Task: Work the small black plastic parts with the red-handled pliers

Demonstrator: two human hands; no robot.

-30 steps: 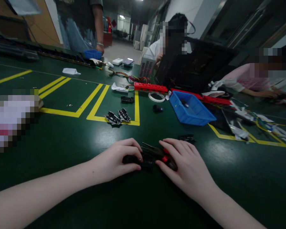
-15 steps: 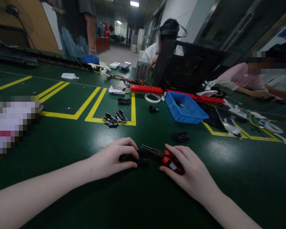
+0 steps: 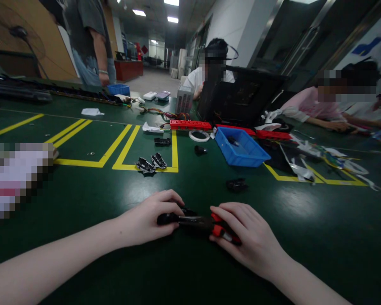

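My left hand (image 3: 158, 216) is closed around a small black plastic part (image 3: 167, 218), low over the green table. Red-and-black needle-nose pliers (image 3: 220, 231) are gripped in my right hand (image 3: 246, 231), their jaws pointing left. The jaw tips reach the black part at my left fingers; whether they pinch it cannot be made out. Beyond my right hand lies another black part (image 3: 237, 184). Two opened black-and-silver pieces (image 3: 145, 165) rest ahead of my left hand, with a further black piece (image 3: 162, 141) behind them.
A blue bin (image 3: 243, 154) holding a dark piece stands ahead on the right, with a black cylindrical part (image 3: 200, 150) left of it. Behind runs a red power strip (image 3: 190, 125). A pixelated object (image 3: 22, 178) lies at left. Several people are around the table.
The pliers have moved left and now meet the black part in my left hand; before, their tips were above and apart from it. The view has tilted up slightly.
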